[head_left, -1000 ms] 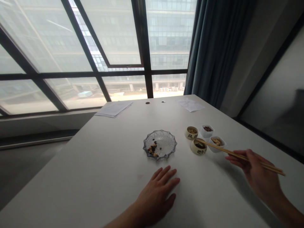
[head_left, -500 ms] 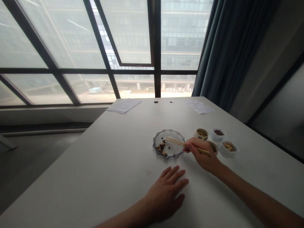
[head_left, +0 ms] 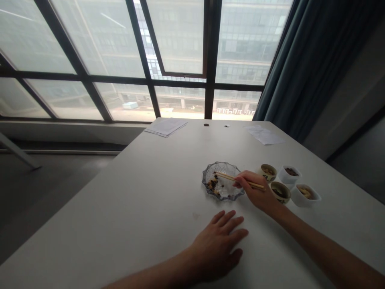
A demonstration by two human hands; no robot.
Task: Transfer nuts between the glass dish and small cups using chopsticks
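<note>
Since a second ago the right hand (head_left: 255, 192) has swung in from the cups on the right, and the chopsticks (head_left: 237, 180) now reach over the dish (head_left: 223, 186) instead of the near cup. Half a second ago it was already about there, so barely any change since, just the view drifting so everything sits a bit further right.

Room-wise, the table (head_left: 135, 208) has loads of bare white surface to the left and front of the dish. Its far edge runs along the window, with a stack of papers (head_left: 166, 127) at the far left corner and a loose sheet (head_left: 264, 135) far right. Right of the dish it's tighter: four little containers are clustered close together, just beside the right hand.

Contents: the dish is clear glass with a wavy rim and holds a small heap of dark and tan bits on its left side. The two round cups (head_left: 267, 172) (head_left: 280, 192) have something dark or tan inside, hard to say what. The two white bowls (head_left: 289, 174) (head_left: 305, 194) hold brownish and pale pieces.

Hands: the right one is closed around the chopsticks near their back end, with the tips close together above the heap; can't tell if they're pinching anything. The left hand (head_left: 218, 249) lies flat on the table, palm down, fingers spread, holding nothing, near the dish's front edge but not touching it.
</note>
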